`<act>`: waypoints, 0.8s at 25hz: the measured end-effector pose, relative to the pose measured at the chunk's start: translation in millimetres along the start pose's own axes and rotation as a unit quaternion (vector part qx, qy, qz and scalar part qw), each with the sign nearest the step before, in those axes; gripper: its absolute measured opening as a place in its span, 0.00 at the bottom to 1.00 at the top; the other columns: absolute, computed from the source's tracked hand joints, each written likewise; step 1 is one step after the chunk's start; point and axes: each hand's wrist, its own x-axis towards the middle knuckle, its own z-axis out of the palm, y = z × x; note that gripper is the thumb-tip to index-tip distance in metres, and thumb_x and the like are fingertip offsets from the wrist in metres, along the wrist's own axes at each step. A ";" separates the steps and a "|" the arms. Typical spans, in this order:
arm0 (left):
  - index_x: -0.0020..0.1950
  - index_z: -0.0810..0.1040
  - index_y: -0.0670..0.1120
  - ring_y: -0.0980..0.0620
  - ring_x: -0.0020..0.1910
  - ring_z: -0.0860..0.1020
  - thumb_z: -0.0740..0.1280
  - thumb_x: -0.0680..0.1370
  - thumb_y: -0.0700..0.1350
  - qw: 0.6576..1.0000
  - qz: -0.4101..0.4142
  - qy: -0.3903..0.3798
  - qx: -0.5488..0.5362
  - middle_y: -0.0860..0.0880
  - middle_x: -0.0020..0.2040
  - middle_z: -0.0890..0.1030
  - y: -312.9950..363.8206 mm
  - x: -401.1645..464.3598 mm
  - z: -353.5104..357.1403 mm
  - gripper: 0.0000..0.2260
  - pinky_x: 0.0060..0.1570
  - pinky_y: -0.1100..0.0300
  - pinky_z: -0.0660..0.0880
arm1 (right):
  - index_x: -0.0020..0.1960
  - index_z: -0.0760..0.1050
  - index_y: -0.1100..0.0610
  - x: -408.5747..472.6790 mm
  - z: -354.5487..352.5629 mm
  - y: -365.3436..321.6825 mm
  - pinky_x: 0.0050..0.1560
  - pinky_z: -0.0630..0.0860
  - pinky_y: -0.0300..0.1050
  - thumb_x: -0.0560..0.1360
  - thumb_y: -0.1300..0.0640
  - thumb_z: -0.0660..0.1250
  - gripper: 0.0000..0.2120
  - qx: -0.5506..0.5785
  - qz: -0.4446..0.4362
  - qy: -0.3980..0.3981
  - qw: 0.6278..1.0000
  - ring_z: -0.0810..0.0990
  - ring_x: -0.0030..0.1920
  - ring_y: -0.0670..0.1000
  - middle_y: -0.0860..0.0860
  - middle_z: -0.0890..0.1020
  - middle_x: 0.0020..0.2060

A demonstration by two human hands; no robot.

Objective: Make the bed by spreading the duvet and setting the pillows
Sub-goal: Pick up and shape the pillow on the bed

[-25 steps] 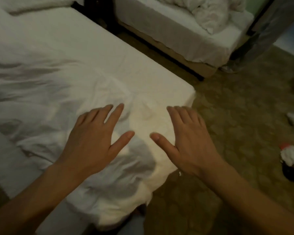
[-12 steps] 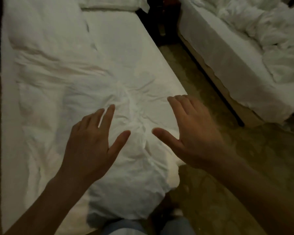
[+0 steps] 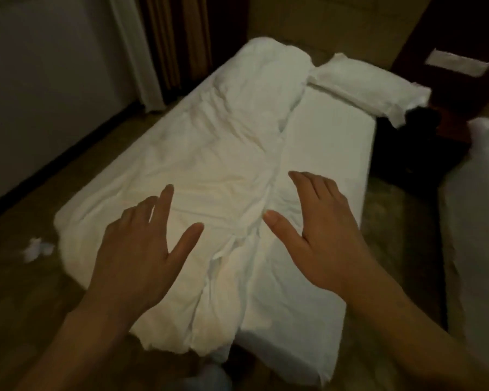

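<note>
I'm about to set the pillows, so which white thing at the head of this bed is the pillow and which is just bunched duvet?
The pillow is the flat slab at the far right corner; the rumpled mound left of it is duvet.

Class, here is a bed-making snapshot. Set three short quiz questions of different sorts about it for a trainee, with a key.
1. True or false: the left hand grips the duvet.
2. Which part of the mattress lies uncovered? A) the camera-left side B) the camera-right side C) none
3. Fill in: the pillow lies at the bed's far ____ corner, as the camera sees it.

Key
1. False: both it and the right hand are spread open, fingers straight.
2. B: the duvet is bunched along the left.
3. right
</note>
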 end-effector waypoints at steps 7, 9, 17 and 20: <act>0.80 0.52 0.51 0.41 0.69 0.69 0.39 0.73 0.73 0.991 -0.115 0.067 0.024 0.44 0.75 0.67 0.5 -38.8 -18.2 0.41 0.67 0.42 0.65 | 0.77 0.60 0.54 3.9 -3.0 -6.5 0.72 0.62 0.52 0.75 0.25 0.42 0.43 0.031 -0.092 -0.002 0.995 0.63 0.72 0.50 0.50 0.68 0.73; 0.80 0.52 0.51 0.39 0.70 0.68 0.40 0.74 0.73 0.985 -0.149 0.083 0.025 0.44 0.75 0.66 0.9 -53.6 -18.5 0.40 0.68 0.40 0.65 | 0.77 0.61 0.55 1.6 -0.5 4.5 0.70 0.62 0.49 0.75 0.25 0.43 0.43 0.068 -0.109 -0.006 0.992 0.64 0.71 0.49 0.50 0.69 0.71; 0.79 0.52 0.53 0.39 0.71 0.67 0.42 0.76 0.73 0.952 -0.286 0.106 0.022 0.44 0.76 0.65 8.0 -111.7 4.1 0.37 0.66 0.38 0.65 | 0.75 0.64 0.55 13.0 17.8 34.1 0.67 0.68 0.51 0.79 0.31 0.45 0.36 0.182 -0.212 -0.044 0.959 0.69 0.68 0.49 0.49 0.71 0.68; 0.79 0.51 0.52 0.40 0.70 0.67 0.48 0.78 0.69 0.943 -0.314 0.111 0.001 0.43 0.75 0.66 34.0 -112.4 25.3 0.34 0.66 0.40 0.66 | 0.74 0.66 0.56 21.4 24.1 49.5 0.66 0.69 0.49 0.80 0.33 0.46 0.34 0.205 -0.261 -0.070 0.941 0.71 0.66 0.49 0.45 0.70 0.64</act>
